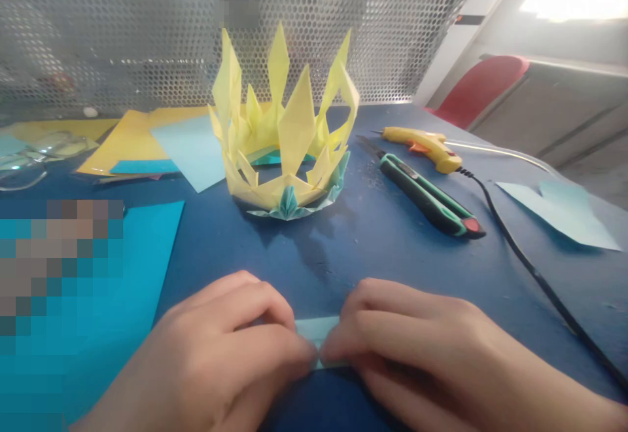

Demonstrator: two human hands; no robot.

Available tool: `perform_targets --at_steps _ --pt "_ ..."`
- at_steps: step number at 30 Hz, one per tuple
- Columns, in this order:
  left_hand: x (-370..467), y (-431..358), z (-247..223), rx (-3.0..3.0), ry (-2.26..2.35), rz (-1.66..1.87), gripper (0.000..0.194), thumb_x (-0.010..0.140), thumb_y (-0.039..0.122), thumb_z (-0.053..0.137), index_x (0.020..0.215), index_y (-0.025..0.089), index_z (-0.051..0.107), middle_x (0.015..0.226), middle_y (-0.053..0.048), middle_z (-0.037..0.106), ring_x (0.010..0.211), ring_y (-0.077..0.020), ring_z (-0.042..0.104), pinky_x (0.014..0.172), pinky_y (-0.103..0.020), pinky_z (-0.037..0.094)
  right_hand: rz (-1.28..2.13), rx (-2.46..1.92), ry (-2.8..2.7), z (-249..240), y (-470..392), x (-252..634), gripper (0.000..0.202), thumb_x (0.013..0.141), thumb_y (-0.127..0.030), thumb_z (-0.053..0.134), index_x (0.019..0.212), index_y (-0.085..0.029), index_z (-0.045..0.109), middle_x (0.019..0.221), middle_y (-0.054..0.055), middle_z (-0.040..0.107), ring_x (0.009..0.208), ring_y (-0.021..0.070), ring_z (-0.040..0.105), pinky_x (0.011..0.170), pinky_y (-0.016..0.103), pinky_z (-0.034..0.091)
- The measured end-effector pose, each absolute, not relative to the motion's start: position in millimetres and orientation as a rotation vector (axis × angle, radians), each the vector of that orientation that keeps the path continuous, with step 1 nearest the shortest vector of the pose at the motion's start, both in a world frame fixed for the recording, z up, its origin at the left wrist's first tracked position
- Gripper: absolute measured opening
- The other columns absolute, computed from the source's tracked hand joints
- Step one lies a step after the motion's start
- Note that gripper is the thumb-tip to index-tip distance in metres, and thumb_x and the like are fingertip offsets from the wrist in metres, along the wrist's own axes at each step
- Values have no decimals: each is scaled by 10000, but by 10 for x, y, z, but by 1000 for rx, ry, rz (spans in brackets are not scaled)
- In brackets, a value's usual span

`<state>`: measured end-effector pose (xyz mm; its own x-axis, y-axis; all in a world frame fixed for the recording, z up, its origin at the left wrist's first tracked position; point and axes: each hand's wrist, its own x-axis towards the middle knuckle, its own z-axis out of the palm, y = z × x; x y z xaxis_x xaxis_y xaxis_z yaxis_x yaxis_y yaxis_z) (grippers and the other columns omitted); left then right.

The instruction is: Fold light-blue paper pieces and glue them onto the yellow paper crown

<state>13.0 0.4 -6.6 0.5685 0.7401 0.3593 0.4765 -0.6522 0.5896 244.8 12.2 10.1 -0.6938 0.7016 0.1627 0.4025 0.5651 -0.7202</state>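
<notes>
A small strip of light blue paper [318, 327] lies on the dark blue table at the front middle, mostly covered by my hands. My left hand [230, 340] pinches its left part, fingers closed and curled over it. From the other side my right hand [407, 340] is closed on the right part, and the fingertips of both hands meet near the paper's centre. Just beyond them stands a yellow folded-paper crown [297, 121] with tall pointed tips. Along its lower front and right edge runs a light blue pleated paper trim [288, 204].
Right of the crown lie a green-and-black utility knife [426, 193], a yellow glue gun [424, 146] with a black cord, and a light blue paper piece [564, 213]. Yellow sheets [122, 141], glasses [44, 150] and a bright blue sheet [132, 288] are at left. A perforated metal panel [147, 39] stands behind.
</notes>
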Motion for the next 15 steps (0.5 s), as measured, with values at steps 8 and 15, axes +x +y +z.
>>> perform_targets --at_steps 8,15 --pt "84 31 4 2408 928 768 309 896 81 478 949 286 703 764 35 608 698 -109 595 588 -179 501 958 -970 -2345 106 64 2464 302 854 -42 497 935 -263 685 839 -5 606 676 69 615 593 109 485" --pt "108 -72 -30 2752 987 841 255 958 134 458 891 251 675 678 33 636 671 -138 666 648 -218 564 925 -984 -2361 137 95 2470 326 847 -22 514 941 -276 696 841 -8 639 713 81 648 572 117 489"
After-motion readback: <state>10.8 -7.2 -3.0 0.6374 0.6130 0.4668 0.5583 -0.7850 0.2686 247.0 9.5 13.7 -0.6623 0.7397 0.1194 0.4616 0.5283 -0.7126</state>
